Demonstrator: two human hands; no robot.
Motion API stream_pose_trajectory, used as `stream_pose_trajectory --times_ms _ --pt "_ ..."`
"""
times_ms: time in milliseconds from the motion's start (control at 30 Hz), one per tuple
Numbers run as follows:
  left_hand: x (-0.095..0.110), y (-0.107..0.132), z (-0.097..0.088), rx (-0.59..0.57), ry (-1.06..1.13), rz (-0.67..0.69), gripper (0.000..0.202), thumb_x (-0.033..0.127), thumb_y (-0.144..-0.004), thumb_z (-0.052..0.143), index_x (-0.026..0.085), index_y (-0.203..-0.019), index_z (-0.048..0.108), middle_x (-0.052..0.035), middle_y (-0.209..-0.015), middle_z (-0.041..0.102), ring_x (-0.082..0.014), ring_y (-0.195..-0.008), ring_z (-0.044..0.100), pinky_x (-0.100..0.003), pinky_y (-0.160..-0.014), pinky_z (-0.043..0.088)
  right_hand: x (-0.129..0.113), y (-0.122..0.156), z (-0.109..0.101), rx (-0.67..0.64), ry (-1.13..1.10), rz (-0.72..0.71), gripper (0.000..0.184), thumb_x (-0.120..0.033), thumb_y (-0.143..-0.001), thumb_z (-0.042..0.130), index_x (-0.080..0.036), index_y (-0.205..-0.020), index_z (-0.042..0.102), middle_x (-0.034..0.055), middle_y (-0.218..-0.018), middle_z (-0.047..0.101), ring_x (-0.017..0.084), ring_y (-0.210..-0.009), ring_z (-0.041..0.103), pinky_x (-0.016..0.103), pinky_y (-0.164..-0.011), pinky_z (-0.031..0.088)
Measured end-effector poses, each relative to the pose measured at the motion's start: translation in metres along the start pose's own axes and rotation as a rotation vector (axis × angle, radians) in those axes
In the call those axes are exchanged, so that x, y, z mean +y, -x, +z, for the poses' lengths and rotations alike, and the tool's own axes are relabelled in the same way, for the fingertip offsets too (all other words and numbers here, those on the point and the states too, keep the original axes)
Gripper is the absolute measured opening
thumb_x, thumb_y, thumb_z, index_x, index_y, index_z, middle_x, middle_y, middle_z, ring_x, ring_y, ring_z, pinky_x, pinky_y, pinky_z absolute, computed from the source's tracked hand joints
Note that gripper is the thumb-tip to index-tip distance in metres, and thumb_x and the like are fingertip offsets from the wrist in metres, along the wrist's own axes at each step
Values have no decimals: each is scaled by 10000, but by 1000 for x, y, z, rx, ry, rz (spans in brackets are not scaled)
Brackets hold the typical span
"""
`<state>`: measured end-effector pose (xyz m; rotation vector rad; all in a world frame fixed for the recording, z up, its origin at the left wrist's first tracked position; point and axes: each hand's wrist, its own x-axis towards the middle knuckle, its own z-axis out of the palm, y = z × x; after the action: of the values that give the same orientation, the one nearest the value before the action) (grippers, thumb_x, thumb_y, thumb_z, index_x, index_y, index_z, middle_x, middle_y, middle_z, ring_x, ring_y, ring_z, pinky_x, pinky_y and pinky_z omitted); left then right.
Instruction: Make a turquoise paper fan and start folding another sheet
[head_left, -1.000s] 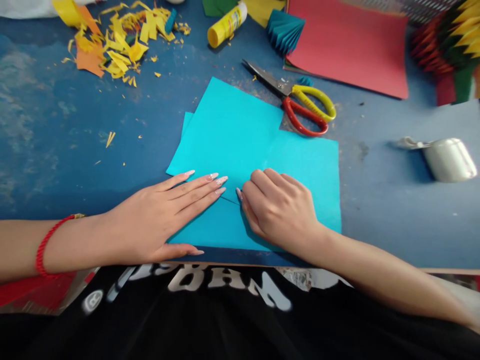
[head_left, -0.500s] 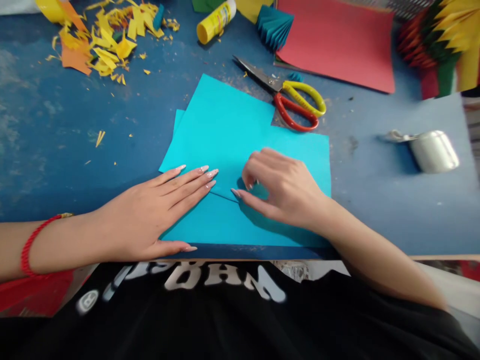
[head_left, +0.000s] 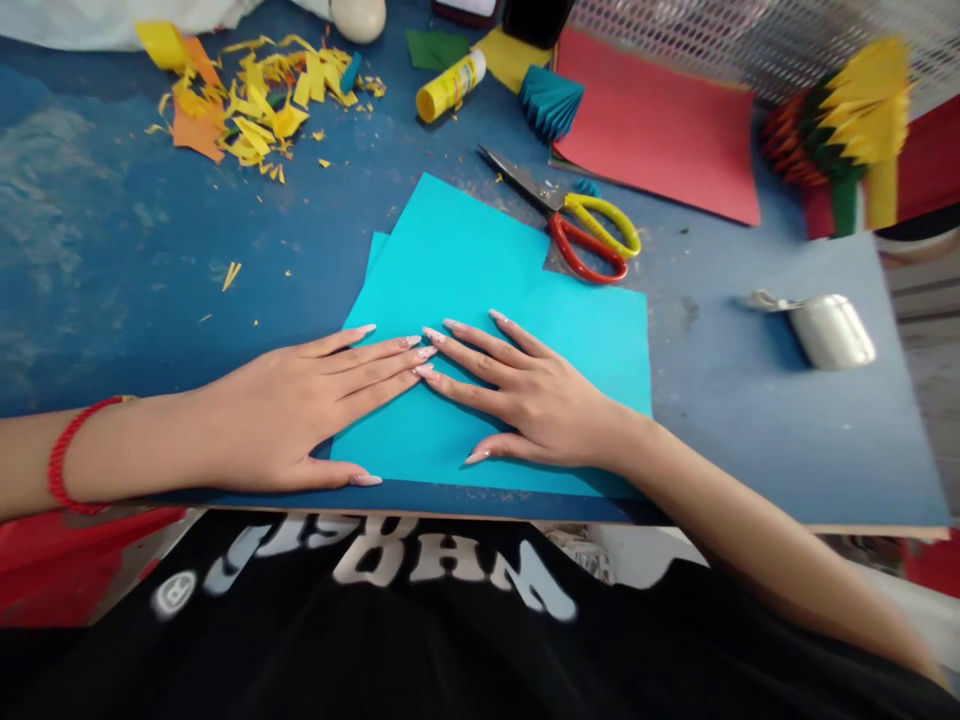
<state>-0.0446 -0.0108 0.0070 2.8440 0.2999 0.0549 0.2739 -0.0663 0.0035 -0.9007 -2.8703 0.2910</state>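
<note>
Across your black shirt (head_left: 360, 640) run large white letters, upside down in this view and partly cut off by the edge of the bench (head_left: 150, 320); an H stands out, and a small circled R sits to the left, but you cannot make out the whole wording for certain. The yellow glue stick (head_left: 451, 88) carries a printed label too small to read. The turquoise paper (head_left: 450, 260) lies flat in front of you, near the front edge of the bench, one layer turned at an angle over another so that a narrow strip shows at the upper left and a wider part at the right. Your left hand (head_left: 277, 415) lies palm down over its left side, open, the fingers straight and nearly together; your right hand (head_left: 536, 400) is also open and flat on it, fingers spread, and the fingertips of the two meet around the middle. Neither grips anything. Just beyond the paper's upper right side lie the scissors (head_left: 556, 208), with one yellow handle and one red. Half a second ago your right hand is curled, its thumb at the edge of the upper layer; now it is spread out, while your left hand keeps much the same place on the paper, and the view takes in more of the grey mesh basket (head_left: 675, 45) at the top
</note>
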Motion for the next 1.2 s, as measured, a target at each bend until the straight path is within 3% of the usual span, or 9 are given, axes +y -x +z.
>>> stream_pose_trajectory --times_ms 200,467,567,633,700,767,900,1033,1200 --pt "-7 16 -7 7 -24 -91 957 711 -1010 508 230 -1723 90 -58 -1764 211 -263 -1632 266 -367 -1359 -49 -7 10 -4 -30 15 27 728 -659 -1074 344 -245 -1672 315 65 -1763 217 339 -1645 214 658 -1317 217" --pt "-9 40 -7 23 -83 -209 901 699 -1036 430 240 -1725 75 -58 -1763 232 -307 -1630 265 -458 -1379 3 -8 39 -3 8 -6 57 633 -529 -1090 458 -252 -1651 360 92 -1758 258 344 -1650 198 656 -1323 179" --pt "-5 46 -8 90 -90 -209 861 627 -1053 461 204 -1723 122 -85 -1752 273 -311 -1629 270 -463 -1384 50 -9 54 -4 86 -75 86 610 -451 -1076 545 -232 -1626 402 128 -1721 352 341 -1627 274 610 -1326 209" --pt "-3 45 -14 162 -53 -202 811 547 -1043 538 225 -1707 202 -77 -1734 330 -307 -1614 312 -471 -1386 117 -11 58 -6 227 -223 141 609 -411 -1066 580 -208 -1613 405 157 -1640 472 315 -1556 413 533 -1282 337" --pt "-4 37 -23 238 4 -211 684 480 -1029 593 279 -1636 350 -46 -1686 423 -292 -1570 398 -471 -1370 216 -13 54 -10 399 -329 237 535 -359 -1062 592 -197 -1553 456 158 -1480 603 284 -1401 569 454 -1146 479" --pt "-8 21 -31 289 44 -222 475 460 -1038 595 292 -1474 512 -36 -1574 542 -279 -1484 500 -465 -1305 334 -18 40 -12 461 -253 311 404 -348 -1060 588 -171 -1421 547 150 -1298 664 277 -1200 648 418 -971 529" --pt "-20 -22 -29 274 76 -135 350 531 -1032 612 225 -1200 637 -91 -1230 656 -292 -1196 617 -462 -1030 469 -28 -1 -10 264 171 273 400 -488 -1087 467 -126 -1054 635 142 -996 646 274 -862 568 395 -711 410" --pt "-25 -51 -8 259 105 -71 263 454 -993 705 201 -979 633 -79 -1028 615 -265 -1000 559 -402 -863 407 -28 -25 0 188 293 229 419 -450 -1115 389 -170 -902 616 90 -837 582 249 -753 451 378 -667 300" --pt "-22 -54 -1 260 244 -98 279 420 -1012 695 199 -877 588 -33 -916 608 -222 -905 530 -380 -831 328 -23 -20 2 171 107 261 428 -430 -1133 350 -182 -881 591 62 -846 573 219 -737 435 361 -706 338"
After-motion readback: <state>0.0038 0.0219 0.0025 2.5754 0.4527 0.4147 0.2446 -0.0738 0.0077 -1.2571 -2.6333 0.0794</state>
